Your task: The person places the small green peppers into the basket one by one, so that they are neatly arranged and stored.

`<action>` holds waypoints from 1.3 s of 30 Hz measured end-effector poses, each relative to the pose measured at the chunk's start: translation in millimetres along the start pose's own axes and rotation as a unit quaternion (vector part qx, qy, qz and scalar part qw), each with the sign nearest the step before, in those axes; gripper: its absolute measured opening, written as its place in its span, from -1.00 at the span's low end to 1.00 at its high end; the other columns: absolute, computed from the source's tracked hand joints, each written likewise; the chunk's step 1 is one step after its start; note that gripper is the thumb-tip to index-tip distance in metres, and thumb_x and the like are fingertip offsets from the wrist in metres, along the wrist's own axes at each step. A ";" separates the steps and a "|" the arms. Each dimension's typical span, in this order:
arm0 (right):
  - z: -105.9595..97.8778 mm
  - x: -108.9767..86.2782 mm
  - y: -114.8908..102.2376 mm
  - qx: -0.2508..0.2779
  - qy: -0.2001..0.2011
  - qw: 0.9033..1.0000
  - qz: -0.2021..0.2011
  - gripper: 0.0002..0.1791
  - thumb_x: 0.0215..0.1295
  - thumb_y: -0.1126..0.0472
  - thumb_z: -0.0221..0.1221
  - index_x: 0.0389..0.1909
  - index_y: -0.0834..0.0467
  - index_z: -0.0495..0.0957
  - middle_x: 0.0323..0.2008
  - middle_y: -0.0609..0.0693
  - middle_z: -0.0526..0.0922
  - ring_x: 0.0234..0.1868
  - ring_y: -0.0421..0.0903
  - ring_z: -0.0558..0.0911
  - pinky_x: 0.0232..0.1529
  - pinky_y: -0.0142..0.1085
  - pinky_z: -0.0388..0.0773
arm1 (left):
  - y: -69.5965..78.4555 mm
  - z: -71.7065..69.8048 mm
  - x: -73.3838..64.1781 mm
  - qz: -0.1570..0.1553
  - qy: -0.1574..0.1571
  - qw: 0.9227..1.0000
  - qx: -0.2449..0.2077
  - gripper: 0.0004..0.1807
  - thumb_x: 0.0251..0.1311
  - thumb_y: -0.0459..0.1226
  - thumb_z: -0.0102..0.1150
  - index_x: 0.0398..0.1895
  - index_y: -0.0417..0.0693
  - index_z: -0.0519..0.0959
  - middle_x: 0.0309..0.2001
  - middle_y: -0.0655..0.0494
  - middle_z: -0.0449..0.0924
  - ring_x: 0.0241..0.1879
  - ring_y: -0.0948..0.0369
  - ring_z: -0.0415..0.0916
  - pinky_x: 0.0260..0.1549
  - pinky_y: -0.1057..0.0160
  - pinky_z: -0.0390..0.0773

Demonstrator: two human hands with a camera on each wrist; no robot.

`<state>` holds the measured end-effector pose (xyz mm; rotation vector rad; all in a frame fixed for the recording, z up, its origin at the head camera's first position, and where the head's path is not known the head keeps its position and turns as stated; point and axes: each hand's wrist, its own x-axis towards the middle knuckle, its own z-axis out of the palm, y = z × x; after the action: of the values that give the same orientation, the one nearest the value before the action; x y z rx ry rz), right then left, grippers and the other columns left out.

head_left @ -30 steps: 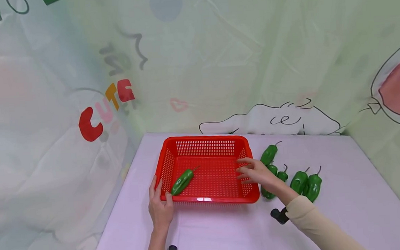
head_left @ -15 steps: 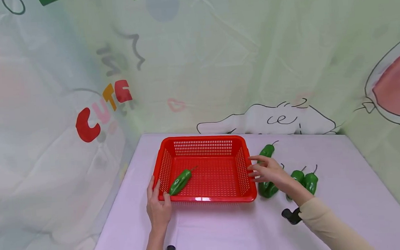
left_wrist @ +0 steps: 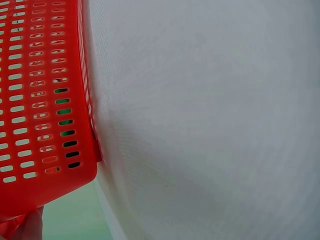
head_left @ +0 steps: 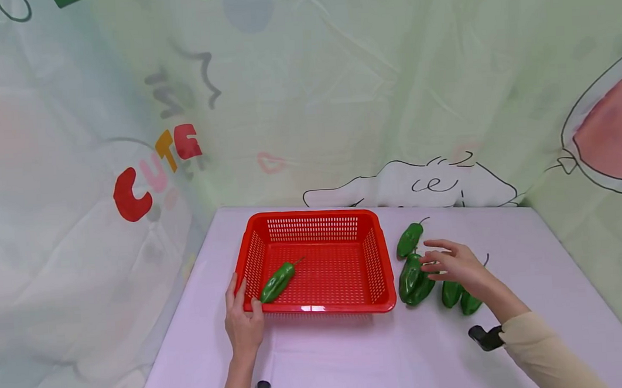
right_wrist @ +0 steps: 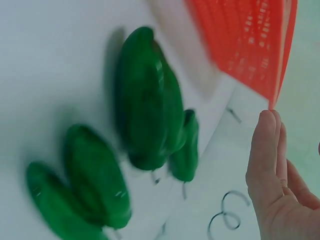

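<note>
My left hand point(head_left: 244, 326) holds the red plastic basket point(head_left: 327, 308) at its near left corner, with the thumb on the front rim and the fingers along the side. Inside the basket, at the left, lies one green pepper point(head_left: 277, 282) with its stem pointing away. My right hand point(head_left: 464, 269) hovers over the loose peppers to the right, fingers spread and nothing in them. Below it are a pair of peppers side by side point(head_left: 411, 279), a single one behind point(head_left: 410, 240), and two more point(head_left: 451, 294) partly hidden by the hand and wrist.
The table point(head_left: 341, 362) has a pale lilac cover. Behind it and at the left hangs a printed cloth backdrop point(head_left: 307, 129). Each wrist carries a small black camera, the right one point(head_left: 486, 337) low over the table.
My right hand has moved right, from over the basket's right side to above the loose peppers. The left hand keeps its hold on the basket. The whole head view has shifted slightly.
</note>
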<state>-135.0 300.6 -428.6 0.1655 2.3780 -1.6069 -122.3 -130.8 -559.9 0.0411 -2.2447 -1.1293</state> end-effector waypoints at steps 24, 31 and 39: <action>-63.3 -13.3 96.2 -0.018 0.183 0.979 0.092 -0.32 0.43 0.15 -0.12 0.34 0.61 0.05 0.10 0.52 0.42 -0.35 -0.39 0.52 -0.27 -0.34 0.66 | -1.4 -2.1 7.4 -0.004 -0.001 1.000 0.000 -0.37 0.07 -0.46 0.16 0.32 -0.27 0.43 0.44 -0.02 0.25 0.35 -0.06 0.29 -0.14 -0.03 0.62; -59.1 -7.0 123.2 -0.005 0.219 0.965 0.145 -0.23 0.39 0.06 -0.08 0.38 0.56 0.01 0.22 0.57 0.18 -0.05 0.12 0.53 -0.29 -0.27 0.67 | -2.2 -2.7 1.3 -0.015 -0.002 1.000 0.000 -0.37 0.07 -0.45 0.19 0.32 -0.27 0.44 0.43 -0.03 0.26 0.35 -0.04 0.29 -0.12 -0.02 0.61; -50.8 1.5 133.7 -0.011 0.183 0.971 0.151 -0.19 0.44 0.05 -0.10 0.42 0.55 -0.14 0.27 0.64 0.07 0.23 0.47 0.29 -0.15 -0.08 0.66 | -4.0 1.8 -1.9 -0.010 0.001 1.000 0.007 -0.39 0.10 -0.43 0.13 0.32 -0.24 0.44 0.43 0.02 0.26 0.35 -0.01 0.30 -0.15 0.03 0.63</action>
<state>-112.2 398.2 -530.6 0.8433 2.4711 -1.5067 -122.6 -131.5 -564.6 0.0701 -2.2554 -1.1225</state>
